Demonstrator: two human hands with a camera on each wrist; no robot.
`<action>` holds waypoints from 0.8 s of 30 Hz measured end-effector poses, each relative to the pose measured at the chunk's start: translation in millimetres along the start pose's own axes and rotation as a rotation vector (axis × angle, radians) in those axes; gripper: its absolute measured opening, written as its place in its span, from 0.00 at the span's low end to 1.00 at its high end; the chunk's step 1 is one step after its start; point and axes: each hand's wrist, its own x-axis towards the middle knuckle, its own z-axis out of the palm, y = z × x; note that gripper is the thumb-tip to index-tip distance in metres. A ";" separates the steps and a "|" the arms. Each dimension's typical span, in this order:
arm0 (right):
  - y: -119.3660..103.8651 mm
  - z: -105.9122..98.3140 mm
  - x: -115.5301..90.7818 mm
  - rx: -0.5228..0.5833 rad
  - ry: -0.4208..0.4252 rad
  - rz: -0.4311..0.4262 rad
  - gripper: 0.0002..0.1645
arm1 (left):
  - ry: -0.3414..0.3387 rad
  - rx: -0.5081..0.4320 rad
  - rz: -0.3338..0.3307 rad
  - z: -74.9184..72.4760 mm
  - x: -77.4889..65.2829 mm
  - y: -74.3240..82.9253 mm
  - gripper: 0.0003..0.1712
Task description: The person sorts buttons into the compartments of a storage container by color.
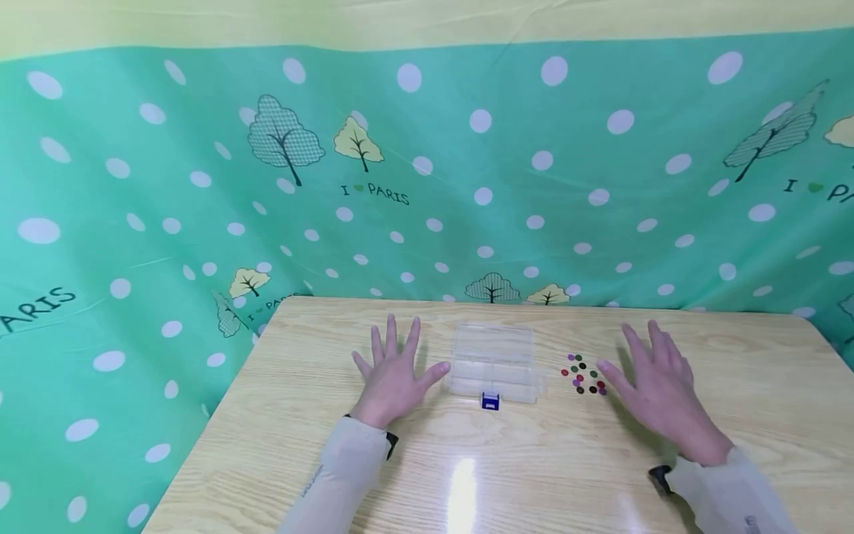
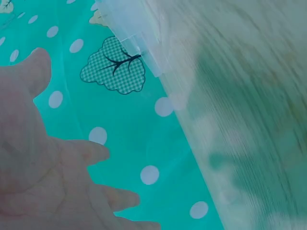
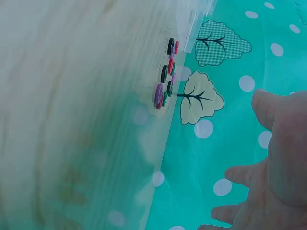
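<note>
A clear plastic compartment box point(image 1: 494, 360) lies on the table with a small blue clip-like piece point(image 1: 490, 401) at its front edge. To its right is a loose cluster of small round buttons point(image 1: 580, 378) in red, green, purple and black. My left hand point(image 1: 392, 378), fingers spread, is just left of the box and holds nothing; the thumb tip comes close to the box's side. My right hand point(image 1: 657, 386) is also spread and empty, its thumb pointing at the buttons. In the right wrist view the buttons point(image 3: 164, 74) stand out beyond the palm, near the table's far edge.
The light wood table point(image 1: 267, 475) reflects a bright light streak near its front. A green curtain point(image 1: 427, 170) with white dots and printed trees hangs behind the table and along its left side. Dark bands circle both wrists.
</note>
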 end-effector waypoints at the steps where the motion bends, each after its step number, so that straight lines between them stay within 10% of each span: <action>1: -0.2 0.6 0.3 0.003 -0.003 0.000 0.48 | -0.001 -0.007 -0.002 0.1 0.0 0.0 0.55; 24: -10.1 0.1 13.1 0.059 -0.059 0.046 0.50 | -0.014 -0.149 0.006 7.5 9.4 8.7 0.55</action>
